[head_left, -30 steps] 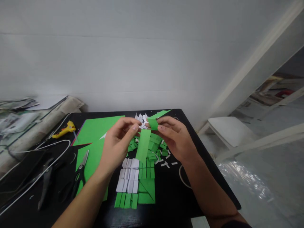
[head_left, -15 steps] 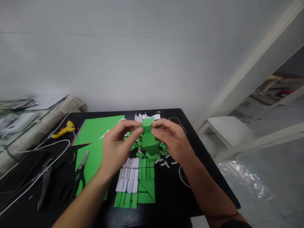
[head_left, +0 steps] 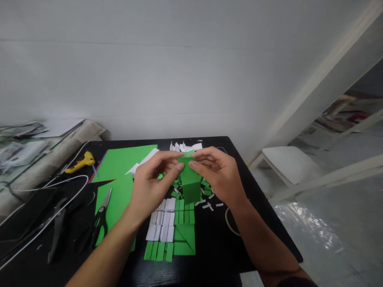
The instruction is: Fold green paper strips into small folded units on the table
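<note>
A folded green paper piece [head_left: 190, 179] with flat creased faces is held up between both hands, over the middle of the table. My left hand [head_left: 155, 175] pinches its upper left edge between thumb and fingers. From the other side, my right hand [head_left: 218, 173] grips its upper right edge the same way. Small green paper pieces [head_left: 207, 191] lie scattered beneath. Closer to me sit rows of folded white paper strips [head_left: 161, 227], folded green strips [head_left: 184, 216] and a green square [head_left: 184, 241] with dark slits.
At left, black-handled scissors [head_left: 101, 215] rest on green sheets [head_left: 119, 161], near a yellow glue gun [head_left: 85, 160] and a white cable [head_left: 68, 199]. White paper scraps [head_left: 190, 147] lie at the back. A white chair [head_left: 284, 163] stands right of the black table [head_left: 221, 247].
The folded green paper has tipped, so its lower face now hangs more toward me. Both hands have shifted slightly to the right around it.
</note>
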Demonstrator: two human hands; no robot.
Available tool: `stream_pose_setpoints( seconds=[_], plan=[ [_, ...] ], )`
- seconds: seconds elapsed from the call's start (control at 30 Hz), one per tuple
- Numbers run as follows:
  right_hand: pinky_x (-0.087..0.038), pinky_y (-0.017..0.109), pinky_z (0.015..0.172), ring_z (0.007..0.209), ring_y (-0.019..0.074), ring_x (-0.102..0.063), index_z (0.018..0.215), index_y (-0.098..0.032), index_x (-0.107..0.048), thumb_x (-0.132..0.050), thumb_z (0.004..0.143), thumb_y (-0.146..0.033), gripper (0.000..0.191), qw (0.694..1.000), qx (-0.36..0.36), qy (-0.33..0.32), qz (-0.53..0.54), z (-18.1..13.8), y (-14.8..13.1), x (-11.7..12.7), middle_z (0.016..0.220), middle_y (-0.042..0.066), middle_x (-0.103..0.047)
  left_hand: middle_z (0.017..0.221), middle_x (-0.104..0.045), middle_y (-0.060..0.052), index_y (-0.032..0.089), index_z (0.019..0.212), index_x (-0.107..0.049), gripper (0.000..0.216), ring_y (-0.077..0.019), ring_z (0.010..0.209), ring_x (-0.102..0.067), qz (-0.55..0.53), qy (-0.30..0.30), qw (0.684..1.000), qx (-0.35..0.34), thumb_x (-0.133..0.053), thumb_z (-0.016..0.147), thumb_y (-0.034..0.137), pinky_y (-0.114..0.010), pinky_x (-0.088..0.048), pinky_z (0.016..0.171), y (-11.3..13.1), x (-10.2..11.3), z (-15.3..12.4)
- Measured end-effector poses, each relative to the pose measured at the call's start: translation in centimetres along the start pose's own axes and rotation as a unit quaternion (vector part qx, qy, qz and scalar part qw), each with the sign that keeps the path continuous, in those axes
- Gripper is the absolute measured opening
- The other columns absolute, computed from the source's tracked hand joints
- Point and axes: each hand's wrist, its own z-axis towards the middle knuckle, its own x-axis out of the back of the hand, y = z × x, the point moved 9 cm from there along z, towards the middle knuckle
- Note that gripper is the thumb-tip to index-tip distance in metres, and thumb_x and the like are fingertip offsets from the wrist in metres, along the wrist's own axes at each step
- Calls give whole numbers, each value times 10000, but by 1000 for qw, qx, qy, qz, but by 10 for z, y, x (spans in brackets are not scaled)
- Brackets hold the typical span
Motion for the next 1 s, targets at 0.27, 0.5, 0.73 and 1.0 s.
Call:
stream_pose_setpoints(
  seconds=[0.27,0.5,0.73,1.0],
  plan=[
    [-656,304,787,888,175,-797,910,-259,-808,-853,847,-198,99,1000,-15,-16,13,1,1,-3,892,-6,-807,839,-774,24,268,1018,-807,134,-73,669,-708,-18,5,1000,5,-779,946,158,-149,-576,614,1,0,0],
    [-614,281,735,816,149,-764,902,-254,-813,-822,859,-188,80,999,-41,-27,13,-1,4,-4,847,-13,-789,765,-765,22,262,962,-821,138,-88,629,-706,-33,0,999,22,-766,940,138,-173,-569,577,-1,1,2],
    [-589,285,682,767,148,-725,944,-242,-812,-794,889,-239,58,998,-41,-42,8,-1,1,-3,820,-6,-765,765,-762,26,281,975,-822,138,-87,634,-691,-21,2,1000,17,-765,948,158,-185,-543,578,-2,3,1],
    [-634,282,731,821,160,-769,932,-249,-817,-881,836,-248,116,998,-39,-39,27,0,3,-3,851,-1,-798,925,-776,-14,270,988,-820,183,-118,736,-680,-7,-6,1000,-5,-702,969,131,-241,-531,614,3,3,1]
  ],
)
